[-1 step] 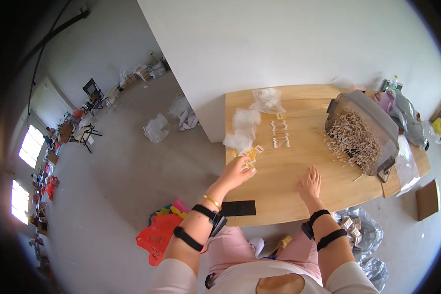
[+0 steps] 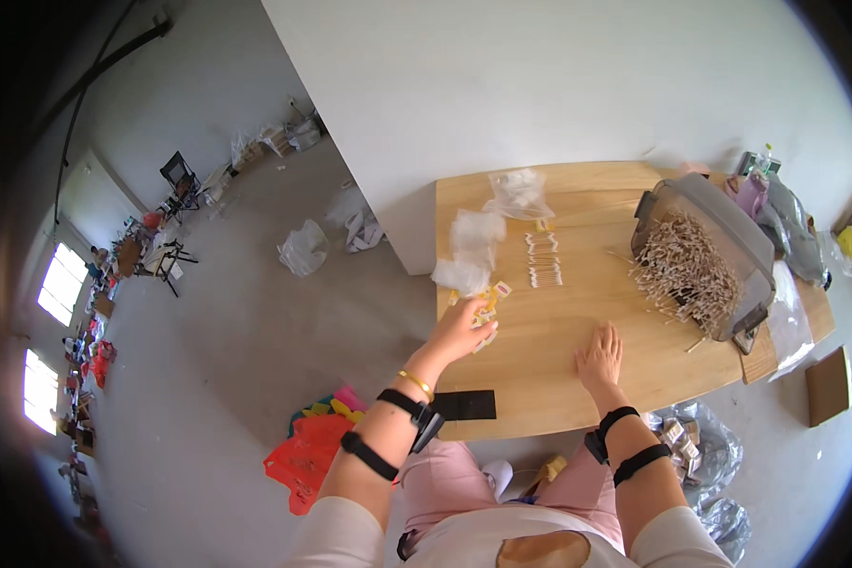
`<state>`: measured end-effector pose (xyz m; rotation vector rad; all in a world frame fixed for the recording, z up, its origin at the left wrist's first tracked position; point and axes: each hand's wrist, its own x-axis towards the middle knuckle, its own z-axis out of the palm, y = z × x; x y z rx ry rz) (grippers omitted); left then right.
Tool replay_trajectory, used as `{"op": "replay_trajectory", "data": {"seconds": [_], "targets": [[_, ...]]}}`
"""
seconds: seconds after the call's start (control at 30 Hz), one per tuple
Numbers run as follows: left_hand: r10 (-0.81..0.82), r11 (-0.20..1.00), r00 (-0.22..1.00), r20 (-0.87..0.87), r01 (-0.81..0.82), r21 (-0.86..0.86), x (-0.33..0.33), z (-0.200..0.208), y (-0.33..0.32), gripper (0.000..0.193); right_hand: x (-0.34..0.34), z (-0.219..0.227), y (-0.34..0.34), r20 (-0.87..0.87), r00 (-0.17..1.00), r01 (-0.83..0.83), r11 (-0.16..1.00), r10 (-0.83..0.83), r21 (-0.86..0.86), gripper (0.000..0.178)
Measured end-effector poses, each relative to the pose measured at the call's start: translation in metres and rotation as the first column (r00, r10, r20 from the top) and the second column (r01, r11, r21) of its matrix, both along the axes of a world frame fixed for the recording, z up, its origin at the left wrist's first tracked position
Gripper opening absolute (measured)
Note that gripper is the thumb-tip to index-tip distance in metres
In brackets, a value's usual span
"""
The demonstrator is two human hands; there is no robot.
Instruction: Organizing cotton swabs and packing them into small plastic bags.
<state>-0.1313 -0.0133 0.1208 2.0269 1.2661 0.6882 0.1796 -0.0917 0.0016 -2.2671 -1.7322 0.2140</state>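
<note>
My left hand (image 2: 458, 331) reaches over a loose pile of small yellow-and-white cards (image 2: 501, 291) at the table's left edge. Its thumb and fingers are apart, with cards showing between and beyond them. Flat on the wooden table (image 2: 540, 383), fingers stretched, lies my right hand (image 2: 599, 359); nothing is in it. Beyond the hands, several cotton swabs (image 2: 543, 272) are laid out in a neat column, with a small yellow piece (image 2: 542, 225) at its far end. To the right, a grey plastic bin (image 2: 735, 220) lies tipped, and a heap of loose swabs (image 2: 682, 265) spills from it.
Clear plastic bags (image 2: 475, 237) line the table's far left side, and another bag (image 2: 520, 193) lies near the wall. A black rectangle (image 2: 468, 405) sits at the front edge. On the floor are a red bag (image 2: 305, 459), clear sacks (image 2: 715, 450) and a cardboard box (image 2: 828, 386).
</note>
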Motion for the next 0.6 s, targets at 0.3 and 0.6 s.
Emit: {"op": "replay_trajectory", "data": {"seconds": [0.3, 0.6], "targets": [[0.156, 0.969, 0.854, -0.496, -0.033, 0.247, 0.04, -0.062, 0.093, 0.053, -0.01, -0.001, -0.005, 0.054, 0.998, 0.011, 1.0, -0.011, 0.008, 0.079], [0.167, 0.977, 0.743, -0.648, -0.038, 0.208, 0.046, -0.09, 0.115, 0.062, -0.013, 0.012, -0.007, 0.047, 0.998, -0.052, 0.994, 0.047, 0.095, 0.077]]}}
